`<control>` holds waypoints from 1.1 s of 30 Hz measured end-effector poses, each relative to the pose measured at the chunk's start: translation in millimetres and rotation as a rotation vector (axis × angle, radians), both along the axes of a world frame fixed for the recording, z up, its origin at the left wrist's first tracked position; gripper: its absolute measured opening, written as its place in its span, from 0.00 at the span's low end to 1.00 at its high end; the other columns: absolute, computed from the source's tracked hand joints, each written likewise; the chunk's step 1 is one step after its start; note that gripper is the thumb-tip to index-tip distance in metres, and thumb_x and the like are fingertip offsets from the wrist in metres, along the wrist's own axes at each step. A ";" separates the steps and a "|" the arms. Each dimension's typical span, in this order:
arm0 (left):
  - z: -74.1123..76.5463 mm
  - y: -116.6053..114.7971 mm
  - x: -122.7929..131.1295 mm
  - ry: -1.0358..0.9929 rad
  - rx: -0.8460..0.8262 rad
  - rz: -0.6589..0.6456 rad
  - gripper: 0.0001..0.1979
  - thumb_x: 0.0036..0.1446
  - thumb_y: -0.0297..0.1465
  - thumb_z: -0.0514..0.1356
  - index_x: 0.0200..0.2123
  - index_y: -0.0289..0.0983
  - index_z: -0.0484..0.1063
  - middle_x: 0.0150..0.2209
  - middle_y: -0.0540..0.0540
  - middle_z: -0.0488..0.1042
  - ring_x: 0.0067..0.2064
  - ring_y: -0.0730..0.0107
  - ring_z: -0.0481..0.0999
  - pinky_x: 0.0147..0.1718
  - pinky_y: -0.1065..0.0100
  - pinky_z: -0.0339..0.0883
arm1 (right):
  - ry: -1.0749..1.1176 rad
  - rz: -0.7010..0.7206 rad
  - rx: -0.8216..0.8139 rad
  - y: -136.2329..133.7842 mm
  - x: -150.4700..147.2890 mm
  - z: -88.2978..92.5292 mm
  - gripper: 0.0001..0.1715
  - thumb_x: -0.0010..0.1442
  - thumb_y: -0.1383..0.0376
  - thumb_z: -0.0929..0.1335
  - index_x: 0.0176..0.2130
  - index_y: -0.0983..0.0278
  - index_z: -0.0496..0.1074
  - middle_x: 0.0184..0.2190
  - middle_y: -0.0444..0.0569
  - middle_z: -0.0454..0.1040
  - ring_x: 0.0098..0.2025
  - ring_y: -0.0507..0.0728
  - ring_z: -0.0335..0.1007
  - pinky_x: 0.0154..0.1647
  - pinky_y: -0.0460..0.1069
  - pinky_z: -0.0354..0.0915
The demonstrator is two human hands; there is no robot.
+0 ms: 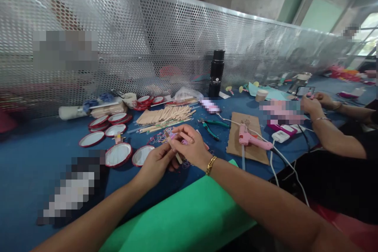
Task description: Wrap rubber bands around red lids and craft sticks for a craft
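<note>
My left hand (pixel 156 161) and my right hand (pixel 190 145) meet over the blue table, both closed around a thin wooden craft stick (pixel 174 149) held between them. A gold bracelet (pixel 210 165) sits on my right wrist. Just beyond the fingers lies a small tangle of coloured rubber bands (pixel 158 138). A heap of wooden sticks (pixel 167 116) lies further back. Several round red-rimmed lids (pixel 118 154) rest to the left of my left hand.
A pink glue gun (pixel 251 138) lies on a cardboard sheet (pixel 236 145) at right, green pliers (pixel 211 126) beside it. A black bottle (pixel 217 73) stands by the perforated metal screen (pixel 177 39). Green sheet (pixel 189 212) lies near me. Another person's hands (pixel 313 104) work at right.
</note>
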State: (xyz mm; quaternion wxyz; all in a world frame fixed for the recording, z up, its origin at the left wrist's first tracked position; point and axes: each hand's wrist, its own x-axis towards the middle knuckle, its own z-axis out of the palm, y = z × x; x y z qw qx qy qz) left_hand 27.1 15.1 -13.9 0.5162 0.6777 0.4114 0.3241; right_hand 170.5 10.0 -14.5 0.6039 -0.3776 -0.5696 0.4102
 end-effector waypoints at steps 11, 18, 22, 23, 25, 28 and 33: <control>-1.0 0.2 1.8 -0.044 -0.047 0.009 0.20 0.54 0.48 0.60 0.26 0.36 0.70 0.18 0.51 0.73 0.20 0.73 0.71 0.20 0.73 0.64 | -0.020 0.018 -0.057 1.1 1.4 -1.4 0.15 0.52 0.62 0.70 0.41 0.61 0.67 0.27 0.39 0.72 0.22 0.48 0.68 0.20 0.42 0.67; -5.5 0.0 6.7 -0.069 -0.025 -0.023 0.19 0.57 0.47 0.58 0.28 0.36 0.71 0.18 0.51 0.72 0.19 0.74 0.69 0.19 0.74 0.62 | 0.047 0.028 -0.117 1.6 3.8 0.2 0.17 0.48 0.63 0.71 0.39 0.62 0.67 0.24 0.38 0.70 0.20 0.48 0.65 0.18 0.43 0.64; -9.1 -0.1 9.1 -0.078 -0.001 -0.024 0.19 0.58 0.47 0.57 0.29 0.37 0.71 0.18 0.52 0.71 0.18 0.74 0.68 0.19 0.74 0.61 | 0.010 -0.003 -0.065 4.4 7.6 -3.6 0.16 0.49 0.64 0.71 0.39 0.62 0.68 0.25 0.38 0.70 0.20 0.48 0.65 0.20 0.43 0.63; -9.9 -0.1 9.7 -0.080 0.008 -0.023 0.19 0.59 0.47 0.57 0.29 0.37 0.71 0.18 0.52 0.71 0.18 0.74 0.68 0.18 0.73 0.61 | -0.001 -0.008 -0.051 5.0 8.8 -4.3 0.15 0.49 0.64 0.71 0.39 0.62 0.68 0.26 0.38 0.70 0.21 0.48 0.65 0.20 0.43 0.64; -11.3 0.2 10.7 -0.081 0.027 -0.021 0.19 0.59 0.47 0.56 0.29 0.37 0.70 0.17 0.53 0.70 0.18 0.74 0.68 0.18 0.74 0.61 | -0.023 -0.011 -0.033 5.9 11.0 -4.9 0.15 0.50 0.64 0.70 0.39 0.62 0.68 0.27 0.39 0.70 0.22 0.49 0.66 0.21 0.44 0.65; -13.2 0.6 11.8 -0.078 0.047 -0.018 0.18 0.60 0.46 0.56 0.28 0.37 0.70 0.17 0.53 0.70 0.18 0.74 0.67 0.18 0.74 0.60 | -0.063 -0.019 -0.019 6.2 13.5 -3.7 0.15 0.49 0.64 0.70 0.40 0.61 0.68 0.27 0.39 0.70 0.24 0.50 0.67 0.22 0.44 0.65; -14.3 0.2 12.2 -0.074 0.062 -0.012 0.20 0.60 0.47 0.56 0.27 0.37 0.71 0.17 0.53 0.70 0.18 0.74 0.67 0.18 0.74 0.60 | -0.100 -0.048 -0.007 6.5 14.9 -1.0 0.14 0.48 0.63 0.71 0.38 0.61 0.68 0.26 0.40 0.71 0.26 0.51 0.69 0.26 0.46 0.67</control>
